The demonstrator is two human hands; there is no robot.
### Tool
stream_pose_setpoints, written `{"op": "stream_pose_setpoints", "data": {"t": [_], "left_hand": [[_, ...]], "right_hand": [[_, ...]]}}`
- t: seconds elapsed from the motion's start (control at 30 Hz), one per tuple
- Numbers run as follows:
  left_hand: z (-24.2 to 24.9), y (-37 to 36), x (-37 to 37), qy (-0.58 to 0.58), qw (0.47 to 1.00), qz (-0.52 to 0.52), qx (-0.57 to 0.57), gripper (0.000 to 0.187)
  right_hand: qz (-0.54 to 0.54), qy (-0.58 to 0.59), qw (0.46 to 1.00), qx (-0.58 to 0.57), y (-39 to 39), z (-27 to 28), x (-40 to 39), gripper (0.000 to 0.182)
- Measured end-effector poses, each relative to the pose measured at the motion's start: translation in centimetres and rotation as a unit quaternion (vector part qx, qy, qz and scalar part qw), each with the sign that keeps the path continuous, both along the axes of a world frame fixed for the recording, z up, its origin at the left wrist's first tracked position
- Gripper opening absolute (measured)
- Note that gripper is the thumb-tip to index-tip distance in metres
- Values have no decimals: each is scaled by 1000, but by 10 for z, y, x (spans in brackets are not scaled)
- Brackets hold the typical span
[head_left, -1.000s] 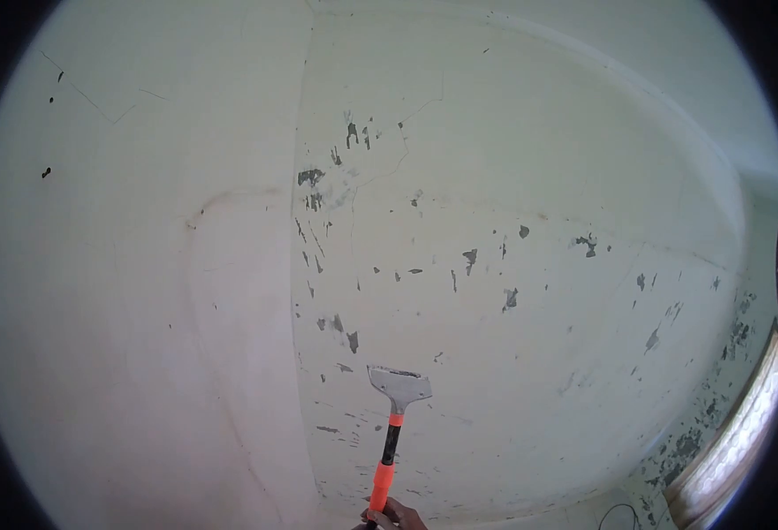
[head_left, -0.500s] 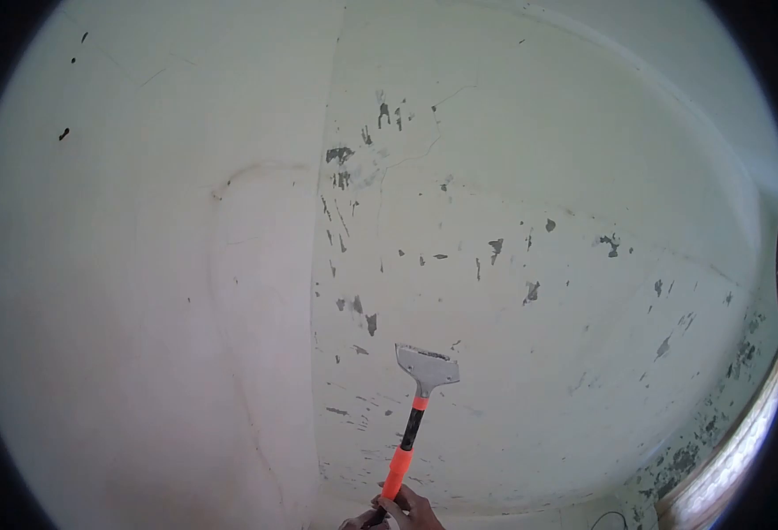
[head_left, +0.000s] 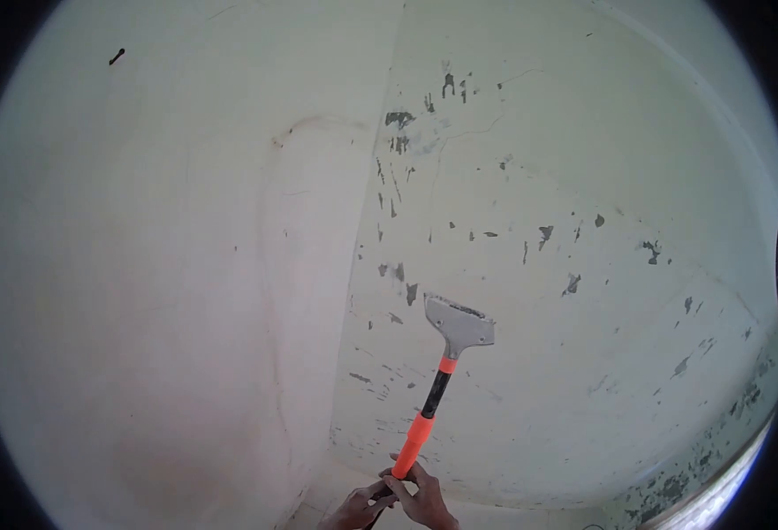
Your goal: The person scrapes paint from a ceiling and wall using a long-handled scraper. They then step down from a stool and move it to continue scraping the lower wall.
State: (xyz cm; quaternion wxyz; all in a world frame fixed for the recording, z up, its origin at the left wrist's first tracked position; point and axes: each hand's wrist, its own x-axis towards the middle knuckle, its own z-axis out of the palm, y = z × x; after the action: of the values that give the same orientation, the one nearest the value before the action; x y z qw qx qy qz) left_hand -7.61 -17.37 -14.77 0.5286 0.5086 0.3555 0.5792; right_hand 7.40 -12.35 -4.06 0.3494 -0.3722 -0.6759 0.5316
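both hands grip scraper, blade on flaking wall

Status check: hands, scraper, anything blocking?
Left hand and right hand shut on scraper handle. Blade against flaking wall. Nothing in the way.

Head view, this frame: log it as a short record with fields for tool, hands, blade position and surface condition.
tool: scraper with a metal blade and an orange and black handle
hands: right hand and left hand, both closed on the handle's lower end
blade position: raised at the pale wall; contact cannot be told
surface condition: scattered grey patches of flaked paint, some thin cracks
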Motion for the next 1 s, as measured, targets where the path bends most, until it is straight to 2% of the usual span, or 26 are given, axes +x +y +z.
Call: {"op": "stream_pose_setpoints", "data": {"t": [0.03, 0.1, 0.17, 0.2, 0.27, 0.3, 0.37, 0.4, 0.47, 0.53, 0.6, 0.67, 0.73, 0.77, 0.8, 0.83, 0.87, 0.9, 1.0], "left_hand": [[-13, 6, -3, -1, 1000, 3, -2, 44], [-39, 16, -10, 158, 986, 10, -50, 40], [0, 13, -13, 155, 987, 38, -26, 37], [21, 13, -14, 153, 986, 66, 0, 34], [42, 18, -16, 148, 987, 58, -4, 33], [49, 20, -18, 144, 988, 49, -6, 32], [55, 23, -21, 113, 992, 19, -43, 32], [59, 25, -23, 82, 993, -13, -82, 32], [77, 26, -25, 55, 995, -18, -77, 32], [96, 36, -28, 28, 997, -23, -72, 32], [114, 48, -32, 18, 999, -21, -18, 33], [142, 60, -40, 17, 999, -31, -5, 39], [171, 69, -47, 146, 986, 14, 75, 48], [182, 71, -54, 148, 986, 15, 78, 48], [192, 70, -65, 255, 947, 127, 148, 53], [202, 68, -75, 352, 881, 235, 213, 59], [217, 58, -88, 371, 854, 291, 218, 60], [235, 50, -104, 391, 822, 346, 226, 61], [268, 59, -154, 525, 643, 454, 324, 49]], "right_hand": [[-8, -1, 1000, 21, -2, -11, -2, 46], [-17, -2, 999, 38, -4, -36, -7, 47], [-1, 40, 993, 109, -3, -55, -10, 47], [1, 40, 993, 109, -6, -55, -13, 47], [-37, 112, 992, 41, -14, -52, -16, 46], [-35, 112, 992, 42, -16, -50, -16, 46], [52, 173, 983, 19, -15, -46, -12, 45], [54, 174, 983, 21, -11, -55, -8, 45], [152, 48, 979, 131, -4, -86, 3, 39], [149, 38, 982, 107, -18, -85, -6, 34], [146, 28, 986, 81, -40, -85, -19, 30], [33, 96, 984, -147, -54, -86, -29, 25], [-3, 72, 991, -116, -41, -94, -29, 27], [-86, 75, 993, 26, -22, -103, -34, 34], [-167, 76, 968, 168, -5, -108, -35, 41], [-149, 99, 980, 87, 17, -83, -34, 56], [-160, 142, 962, 169, 43, -50, -42, 49], [-170, 91, 960, 204, 61, 0, -43, 51], [-187, 85, 933, 297, 117, 108, -56, 61]]}}
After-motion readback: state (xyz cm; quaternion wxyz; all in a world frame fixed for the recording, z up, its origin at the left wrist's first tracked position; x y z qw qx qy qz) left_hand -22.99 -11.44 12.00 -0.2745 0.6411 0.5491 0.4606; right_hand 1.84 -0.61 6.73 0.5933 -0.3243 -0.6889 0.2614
